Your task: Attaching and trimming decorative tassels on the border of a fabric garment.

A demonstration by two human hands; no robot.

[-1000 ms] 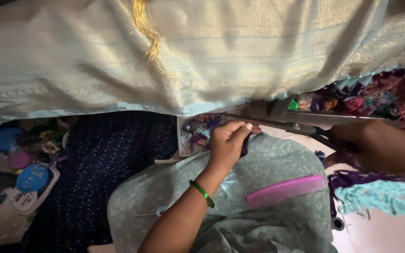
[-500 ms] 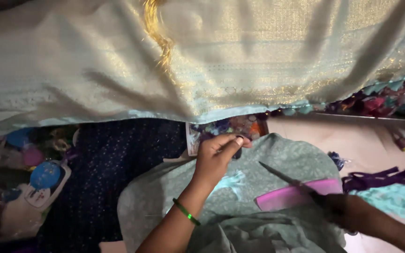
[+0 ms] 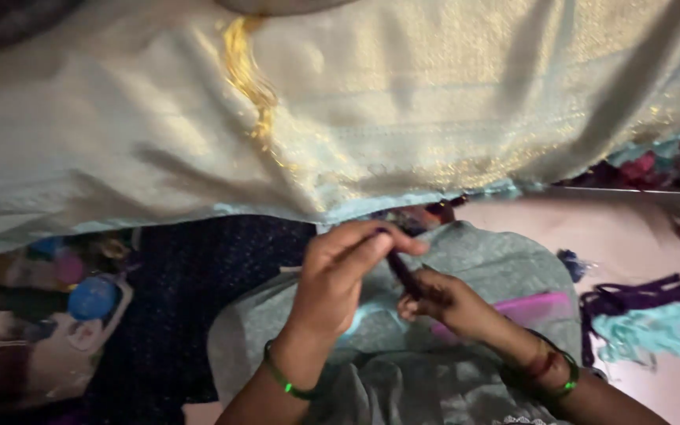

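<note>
Pinching a dark slender tool, both hands are closed on it: the left hand clamps its upper end, the right hand its lower. A slip could nick the grey-green cloth directly beneath. Tool type is indistinct; the pink comb beside the right grip is partly hidden.

Hands meet above a folded cloth; a comb lies right, draped fabric behind.
</note>
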